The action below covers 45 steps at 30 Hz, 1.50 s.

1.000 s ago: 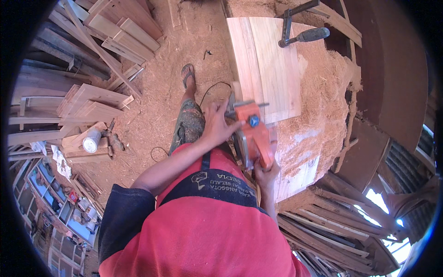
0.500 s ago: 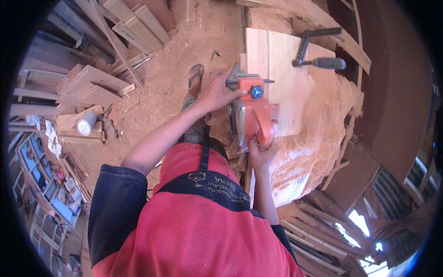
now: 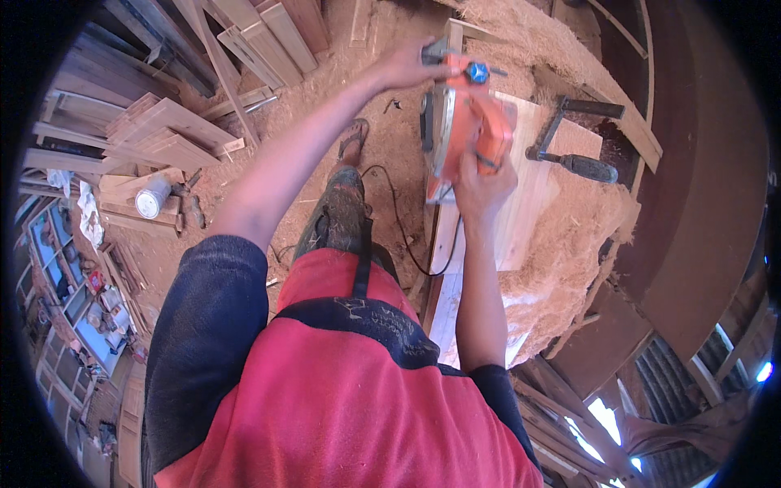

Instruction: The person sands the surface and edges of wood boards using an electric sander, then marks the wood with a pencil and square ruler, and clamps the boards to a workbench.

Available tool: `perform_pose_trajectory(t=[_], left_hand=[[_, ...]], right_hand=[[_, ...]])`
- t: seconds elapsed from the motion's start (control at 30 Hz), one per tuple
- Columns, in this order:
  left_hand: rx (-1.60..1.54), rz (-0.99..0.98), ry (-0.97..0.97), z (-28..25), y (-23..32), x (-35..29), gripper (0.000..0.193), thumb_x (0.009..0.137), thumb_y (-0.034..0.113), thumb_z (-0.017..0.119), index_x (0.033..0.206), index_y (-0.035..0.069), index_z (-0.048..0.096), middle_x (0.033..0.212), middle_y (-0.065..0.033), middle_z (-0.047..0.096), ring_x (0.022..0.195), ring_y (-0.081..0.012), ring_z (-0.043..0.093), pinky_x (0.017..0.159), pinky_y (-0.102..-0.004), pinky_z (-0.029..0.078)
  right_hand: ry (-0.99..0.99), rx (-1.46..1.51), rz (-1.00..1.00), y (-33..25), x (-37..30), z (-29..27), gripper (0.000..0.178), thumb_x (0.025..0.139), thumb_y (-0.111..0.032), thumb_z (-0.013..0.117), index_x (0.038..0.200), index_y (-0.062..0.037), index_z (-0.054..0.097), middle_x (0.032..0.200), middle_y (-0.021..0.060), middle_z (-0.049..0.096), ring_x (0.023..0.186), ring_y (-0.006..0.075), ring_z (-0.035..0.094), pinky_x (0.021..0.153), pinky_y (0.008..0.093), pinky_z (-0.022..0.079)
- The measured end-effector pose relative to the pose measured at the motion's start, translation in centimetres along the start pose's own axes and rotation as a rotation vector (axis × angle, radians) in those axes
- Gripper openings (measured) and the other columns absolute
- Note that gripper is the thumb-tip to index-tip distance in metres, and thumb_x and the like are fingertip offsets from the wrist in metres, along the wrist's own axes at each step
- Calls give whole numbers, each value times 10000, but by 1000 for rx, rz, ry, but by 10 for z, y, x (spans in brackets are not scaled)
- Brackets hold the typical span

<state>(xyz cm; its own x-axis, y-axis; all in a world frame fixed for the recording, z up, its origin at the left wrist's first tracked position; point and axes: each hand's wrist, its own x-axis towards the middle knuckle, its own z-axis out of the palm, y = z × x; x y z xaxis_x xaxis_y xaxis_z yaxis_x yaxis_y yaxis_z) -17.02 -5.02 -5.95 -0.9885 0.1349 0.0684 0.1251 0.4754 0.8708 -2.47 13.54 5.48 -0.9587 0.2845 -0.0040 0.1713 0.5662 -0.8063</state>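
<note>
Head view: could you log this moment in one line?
left hand: at far end of planer; right hand: gripping near end; clamp: right of planer

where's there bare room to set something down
A bare strip of pale board lies between the right hand and the sawdust. Dusty floor shows between the white can and the left forearm. It's crowded around the orange planer, with the left hand at its front, and beside the clamp.

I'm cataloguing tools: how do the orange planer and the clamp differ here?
The orange planer is bulky and bright; the clamp is slim and dark. The left hand and right hand are on the orange planer, while no hand touches the clamp. Both have handles.
</note>
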Motion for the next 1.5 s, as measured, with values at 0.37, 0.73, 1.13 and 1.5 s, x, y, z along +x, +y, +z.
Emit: perform_pose_trajectory(t=[0.37,0.73,1.13,1.5], left_hand=[[-294,12,-36,-1,-1,-16,723,735,713,737,1052,63,721,874,-108,722,816,-228,683,749,-346,544],[-79,-261,-157,58,112,-297,940,744,490,829,1435,-34,466,1182,-219,527,1141,-357,502,1002,-431,408],[-51,-197,-109,23,66,-154,909,743,498,826,1440,22,489,1295,-283,562,1232,-402,531,1039,-455,438],[-62,5,0,4,-20,18,924,721,608,790,1333,-48,568,1142,-275,673,1050,-372,663,927,-443,518]], right_hand=[[-28,-129,-135,7,-17,-9,304,766,-236,712,940,-2,627,772,209,664,722,402,669,659,464,521],[-44,8,391,69,-283,-133,179,772,-74,729,906,19,655,707,27,628,656,90,565,585,292,473],[-94,-11,232,34,-143,-69,274,783,-66,691,1035,32,650,848,98,699,781,139,653,724,307,525],[-87,37,4,18,8,2,226,771,-144,697,946,-5,663,783,143,690,709,232,674,656,359,521]])
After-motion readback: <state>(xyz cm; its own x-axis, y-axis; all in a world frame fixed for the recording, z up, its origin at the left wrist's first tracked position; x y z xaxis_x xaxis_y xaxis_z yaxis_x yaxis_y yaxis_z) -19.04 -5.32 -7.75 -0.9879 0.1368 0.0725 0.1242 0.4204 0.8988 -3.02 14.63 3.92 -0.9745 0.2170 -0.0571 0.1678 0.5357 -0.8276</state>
